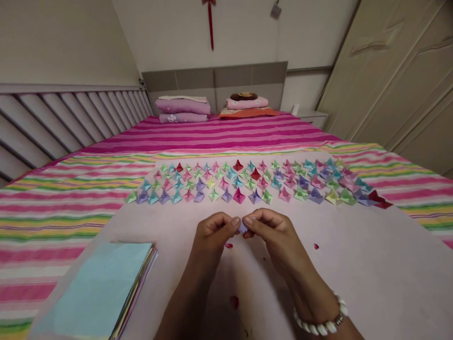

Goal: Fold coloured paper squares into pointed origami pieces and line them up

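Note:
Between my two hands is a small folded piece of purple paper (242, 227), mostly hidden by the fingers. My left hand (216, 232) pinches its left side between thumb and forefinger. On the other side my right hand (272, 230) grips it the same way, its fingers curled in. Just beyond the hands, several rows of small folded paper boats (239, 195) in pink, green, blue, purple, yellow and red stand on a pale board (170, 226). A stack of coloured paper (106, 274), light blue on top, lies to the left of my left arm.
Small red scraps (316, 246) are scattered on the board around my arms. Under the board is a striped bedspread (63, 208). Folded bedding (184, 109) sits by the headboard (177, 82). A slatted rail (71, 118) runs along the left, and a wardrobe (392, 80) stands on the right.

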Available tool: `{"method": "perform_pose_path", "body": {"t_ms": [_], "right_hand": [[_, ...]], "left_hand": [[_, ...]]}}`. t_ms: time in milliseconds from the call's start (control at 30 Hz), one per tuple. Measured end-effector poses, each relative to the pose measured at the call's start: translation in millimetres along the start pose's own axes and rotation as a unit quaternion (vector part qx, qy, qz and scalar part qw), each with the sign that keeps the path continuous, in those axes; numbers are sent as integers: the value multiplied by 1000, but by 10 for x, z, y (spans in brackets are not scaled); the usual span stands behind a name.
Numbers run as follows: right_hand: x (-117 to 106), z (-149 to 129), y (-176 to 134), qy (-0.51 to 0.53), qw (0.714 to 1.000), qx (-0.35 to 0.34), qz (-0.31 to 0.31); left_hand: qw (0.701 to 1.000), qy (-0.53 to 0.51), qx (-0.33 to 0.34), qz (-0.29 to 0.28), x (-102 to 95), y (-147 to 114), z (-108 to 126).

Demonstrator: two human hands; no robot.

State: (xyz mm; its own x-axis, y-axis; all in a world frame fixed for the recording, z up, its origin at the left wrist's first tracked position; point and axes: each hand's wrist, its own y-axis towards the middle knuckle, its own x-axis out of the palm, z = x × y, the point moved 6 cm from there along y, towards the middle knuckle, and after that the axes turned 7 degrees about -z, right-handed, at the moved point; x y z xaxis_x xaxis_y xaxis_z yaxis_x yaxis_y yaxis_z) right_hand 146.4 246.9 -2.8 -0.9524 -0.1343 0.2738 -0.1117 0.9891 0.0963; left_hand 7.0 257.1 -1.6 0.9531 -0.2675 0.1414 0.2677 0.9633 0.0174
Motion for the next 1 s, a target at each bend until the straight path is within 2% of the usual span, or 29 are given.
{"method": "perform_pose_path", "body": {"t_ms": [133, 267, 367, 600, 800, 1000], "right_hand": [[-18, 24, 11, -2, 1000, 8, -1], [-26, 38, 22, 6, 1000, 8, -2], [-32, 42, 33, 16, 1000, 1, 1], [-45, 36, 31, 27, 1000, -4, -4], [34, 38, 7, 15, 999, 20, -21], [40, 35, -1, 23, 999, -4, -24]], "left_hand": [[999, 1, -28, 16, -30, 13, -50], [999, 33, -16, 25, -25, -2, -22], [998, 50, -32, 29, -13, -15, -15], [996, 59, -59, -26, 57, -10, -12], [997, 52, -51, -35, 70, -3, -17], [996, 45, -58, -54, 88, 4, -69]]}}
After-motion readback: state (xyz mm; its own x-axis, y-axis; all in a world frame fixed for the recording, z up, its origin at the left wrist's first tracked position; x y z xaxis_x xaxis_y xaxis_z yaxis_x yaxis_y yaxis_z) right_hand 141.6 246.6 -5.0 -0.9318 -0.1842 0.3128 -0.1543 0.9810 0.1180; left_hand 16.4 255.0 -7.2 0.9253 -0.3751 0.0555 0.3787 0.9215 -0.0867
